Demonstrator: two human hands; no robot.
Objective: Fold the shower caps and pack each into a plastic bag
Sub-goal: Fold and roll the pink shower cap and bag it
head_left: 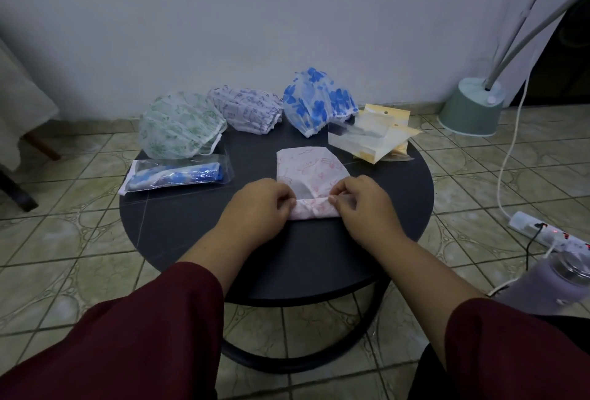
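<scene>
1. The round dark desk (178, 233) gives a flat, smooth surface for folding.
2. Three puffy, thin caps wait at the far edge: green-print cap (178, 125), purple-print cap (245, 109), blue-flower cap (316, 102).
3. One packed bag (175, 176) lies left, glossy; empty plastic bags (373, 136) lie right.
4. The pink cap (308, 176), centred, is flattened.
5. The left hand (258, 205) and right hand (360, 205) each pinch its rolled near edge, likely tightening it.

Round dark worktop (178, 233) at centre, on a ring-shaped base. Pale wall (255, 16) from 10 to 1 o'clock. Greenish patterned floor tiles (70, 240) all round. Lamp base (472, 109) at 2 o'clock, power strip (542, 233) at 3 o'clock. Dim light.
</scene>
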